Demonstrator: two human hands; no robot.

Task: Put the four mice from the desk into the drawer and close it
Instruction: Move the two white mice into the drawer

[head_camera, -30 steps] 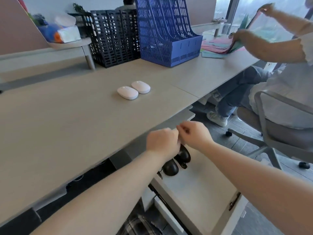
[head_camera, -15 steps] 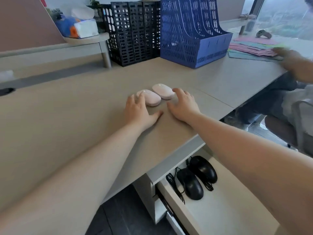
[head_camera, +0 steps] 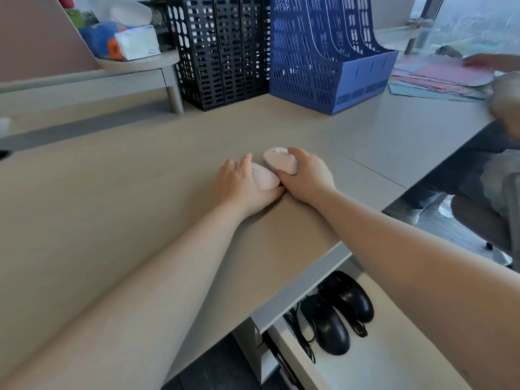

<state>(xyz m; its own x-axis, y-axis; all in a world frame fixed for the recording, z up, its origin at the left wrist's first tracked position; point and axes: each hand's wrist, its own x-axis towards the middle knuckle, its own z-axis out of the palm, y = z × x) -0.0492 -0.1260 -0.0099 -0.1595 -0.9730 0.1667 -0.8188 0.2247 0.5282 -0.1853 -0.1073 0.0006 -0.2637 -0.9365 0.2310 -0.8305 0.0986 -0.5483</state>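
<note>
Two pale pink-white mice lie side by side on the beige desk [head_camera: 112,220]. My left hand [head_camera: 242,187] wraps around the nearer, left mouse [head_camera: 264,178]. My right hand [head_camera: 306,178] grips the farther, right mouse [head_camera: 278,161] with thumb and fingers on its sides. Below the desk edge the white drawer [head_camera: 380,370] stands pulled out. Two black wired mice, one [head_camera: 329,327] beside the other [head_camera: 351,296], lie in it at its left end, cables bunched next to them.
Black mesh file racks [head_camera: 222,49] and a blue file rack [head_camera: 323,54] stand at the back of the desk. A tissue box [head_camera: 135,40] sits on a raised shelf at back left. Another person sits at the right, with coloured papers [head_camera: 441,77].
My hands rose from the drawer to the desk, then closed around the two pale mice. The view has moved closer to the desk.
</note>
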